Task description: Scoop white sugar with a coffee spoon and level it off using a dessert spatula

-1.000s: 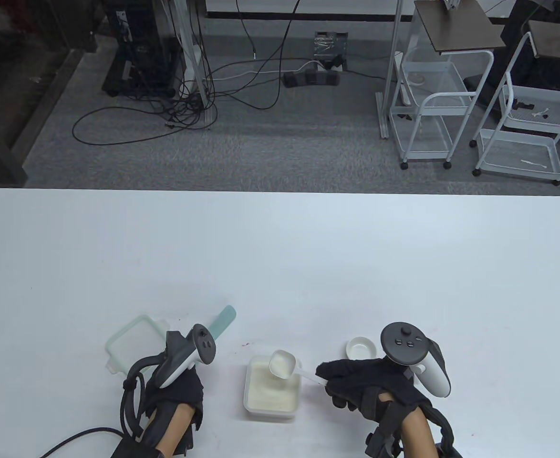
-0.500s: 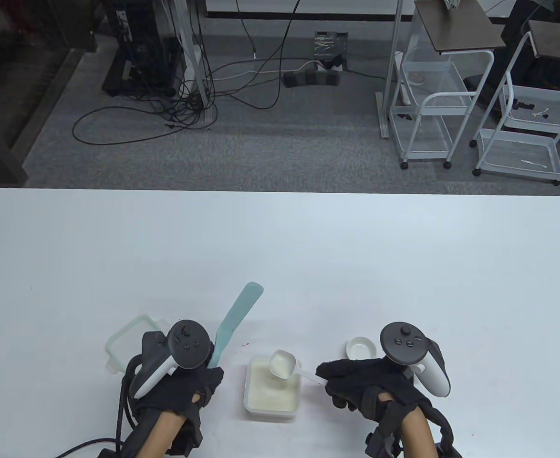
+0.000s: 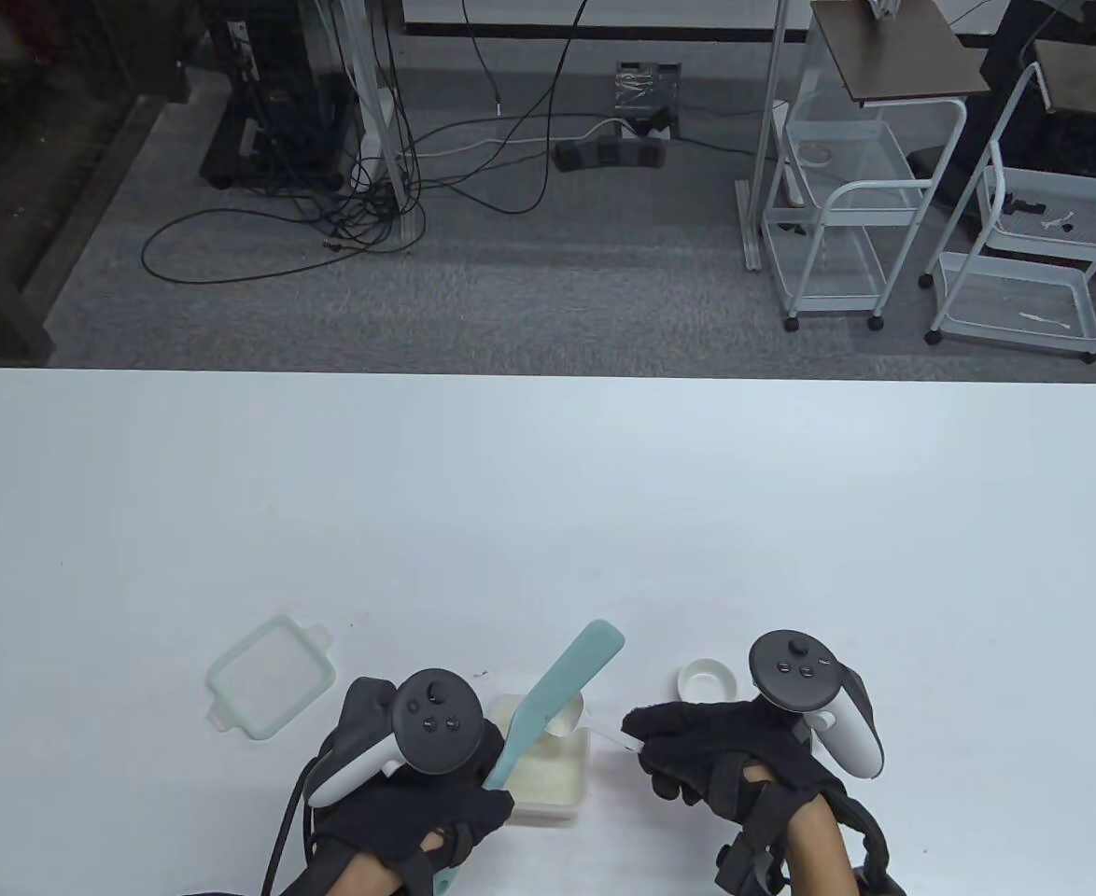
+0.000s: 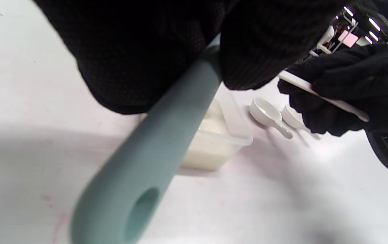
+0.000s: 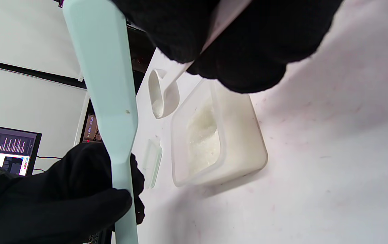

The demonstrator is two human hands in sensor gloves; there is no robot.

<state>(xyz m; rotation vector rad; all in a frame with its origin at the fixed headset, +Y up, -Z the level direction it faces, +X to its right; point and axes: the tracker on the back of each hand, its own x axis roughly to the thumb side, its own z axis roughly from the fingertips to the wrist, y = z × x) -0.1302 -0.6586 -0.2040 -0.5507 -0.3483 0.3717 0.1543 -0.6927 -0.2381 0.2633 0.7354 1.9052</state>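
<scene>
A clear square container of white sugar (image 3: pixel 548 779) (image 5: pixel 214 142) (image 4: pixel 214 142) sits at the table's near edge. My right hand (image 3: pixel 688 742) pinches the handle of a white coffee spoon (image 3: pixel 571 717) (image 5: pixel 161 93), its sugar-filled bowl held over the container. My left hand (image 3: pixel 445 803) grips the handle of a teal dessert spatula (image 3: pixel 562 695) (image 5: pixel 107 81) (image 4: pixel 153 159). The spatula blade slants up to the right across the spoon bowl; whether they touch I cannot tell.
The container's mint-rimmed lid (image 3: pixel 268 674) lies flat to the left. A small white dish or scoop (image 3: pixel 707 677) sits behind my right hand; the left wrist view shows two white scoops (image 4: pixel 268 115) there. The table's near edge is close below my hands.
My left hand has moved right with the spatula, from beside the lid to over the sugar container. The blade now crosses the spoon bowl. My right hand and spoon have held still.
</scene>
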